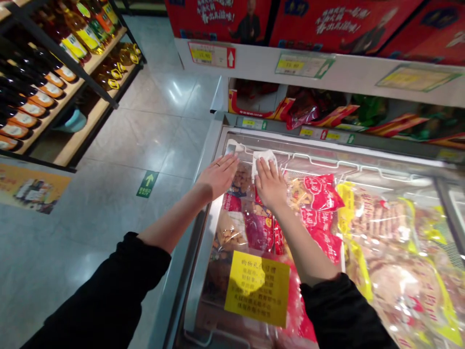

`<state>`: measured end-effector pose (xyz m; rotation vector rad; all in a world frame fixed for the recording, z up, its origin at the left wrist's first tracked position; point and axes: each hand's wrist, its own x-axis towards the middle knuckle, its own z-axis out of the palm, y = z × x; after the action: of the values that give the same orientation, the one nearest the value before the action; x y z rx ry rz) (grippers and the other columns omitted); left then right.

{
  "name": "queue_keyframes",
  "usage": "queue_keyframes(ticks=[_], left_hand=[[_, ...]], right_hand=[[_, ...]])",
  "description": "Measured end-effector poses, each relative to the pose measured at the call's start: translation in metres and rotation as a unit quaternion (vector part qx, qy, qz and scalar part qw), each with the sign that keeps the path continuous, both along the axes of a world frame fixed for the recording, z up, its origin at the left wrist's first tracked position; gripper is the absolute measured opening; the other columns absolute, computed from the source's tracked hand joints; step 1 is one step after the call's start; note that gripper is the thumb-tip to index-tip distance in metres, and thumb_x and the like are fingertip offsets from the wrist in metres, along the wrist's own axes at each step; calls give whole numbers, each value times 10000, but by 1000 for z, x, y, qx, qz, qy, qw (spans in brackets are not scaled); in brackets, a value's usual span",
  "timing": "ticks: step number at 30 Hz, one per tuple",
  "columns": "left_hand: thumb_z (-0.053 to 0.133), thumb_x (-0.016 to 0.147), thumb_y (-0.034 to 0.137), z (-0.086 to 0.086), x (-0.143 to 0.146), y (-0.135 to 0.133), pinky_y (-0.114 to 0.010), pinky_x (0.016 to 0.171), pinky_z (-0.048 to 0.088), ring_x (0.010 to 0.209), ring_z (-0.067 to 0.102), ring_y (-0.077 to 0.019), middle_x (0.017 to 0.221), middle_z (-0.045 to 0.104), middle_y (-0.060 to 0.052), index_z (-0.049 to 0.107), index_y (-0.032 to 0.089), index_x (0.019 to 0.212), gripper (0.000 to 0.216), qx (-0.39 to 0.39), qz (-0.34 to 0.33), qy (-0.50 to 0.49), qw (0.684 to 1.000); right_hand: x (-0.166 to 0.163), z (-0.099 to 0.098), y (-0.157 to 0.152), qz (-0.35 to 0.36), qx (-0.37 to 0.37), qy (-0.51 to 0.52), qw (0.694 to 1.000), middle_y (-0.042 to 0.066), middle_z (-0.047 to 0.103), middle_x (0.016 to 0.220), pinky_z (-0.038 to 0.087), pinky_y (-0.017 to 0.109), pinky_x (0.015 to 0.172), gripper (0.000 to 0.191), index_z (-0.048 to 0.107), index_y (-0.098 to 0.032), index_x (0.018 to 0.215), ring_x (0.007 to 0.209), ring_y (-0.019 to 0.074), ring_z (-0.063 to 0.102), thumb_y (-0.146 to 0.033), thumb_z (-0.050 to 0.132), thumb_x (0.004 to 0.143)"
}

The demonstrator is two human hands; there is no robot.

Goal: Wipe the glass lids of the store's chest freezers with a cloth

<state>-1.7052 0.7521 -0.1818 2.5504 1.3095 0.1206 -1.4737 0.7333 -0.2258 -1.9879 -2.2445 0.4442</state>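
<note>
My left hand [218, 175] lies flat with its fingers stretched out on the glass lid [381, 194] of a chest freezer, near the lid's far left corner. My right hand [269, 183] rests beside it, fingers together and flat, pressing a white cloth [264, 158] onto the glass. Under the lid lie bags of frozen food in red [319, 191], yellow and clear wrappers. A yellow notice with printed text [257, 287] is stuck on the glass near me. Both my sleeves are black.
Shelves of bottled oil and dark bottles [47, 72] stand at the left across a grey tiled aisle with a green arrow sticker [147, 183]. Behind the freezer a white shelf with price tags [301, 64] holds red packages.
</note>
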Motion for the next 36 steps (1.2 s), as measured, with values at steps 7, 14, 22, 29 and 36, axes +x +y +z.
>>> queue_keyframes(ticks=[7,14,22,29,36], left_hand=[[365,1092,248,-13,-30,14,-413,1391,249,1708,213,-222,1816,321,-120,337,101,1704,631,-2,-78,-58,995],[306,1131,287,-31,-67,29,-452,1396,239,1704,227,-229,1818,303,-133,322,110,1715,610,13,-49,-79,996],[254,1144,291,-33,-46,29,-452,1377,306,1689,278,-197,1796,370,-106,333,172,1710,583,0,37,-140,989],[293,1128,246,-22,-15,21,-443,1365,341,1667,342,-239,1759,430,-152,395,105,1666,566,27,187,-119,975],[229,1151,295,-20,-19,23,-434,1378,316,1686,287,-206,1783,387,-144,382,101,1672,577,8,164,-95,982]], right_hand=[[-6,-5,50,6,14,12,1000,33,330,1808,276,593,1362,662,352,-204,1737,1689,297,263,-335,308,1090],[-24,-6,26,-64,22,38,997,52,357,1795,296,600,1356,652,406,-178,1714,1685,323,271,-332,296,1090],[-57,-4,75,1,-28,146,989,53,410,1771,308,568,1355,641,443,-173,1690,1689,277,265,-326,262,1095],[-45,0,70,113,-46,204,971,23,434,1760,275,500,1378,634,446,-244,1693,1661,187,336,-407,212,1126],[-61,-6,100,63,-33,134,988,58,372,1789,255,523,1378,639,401,-187,1714,1685,224,278,-357,244,1119]])
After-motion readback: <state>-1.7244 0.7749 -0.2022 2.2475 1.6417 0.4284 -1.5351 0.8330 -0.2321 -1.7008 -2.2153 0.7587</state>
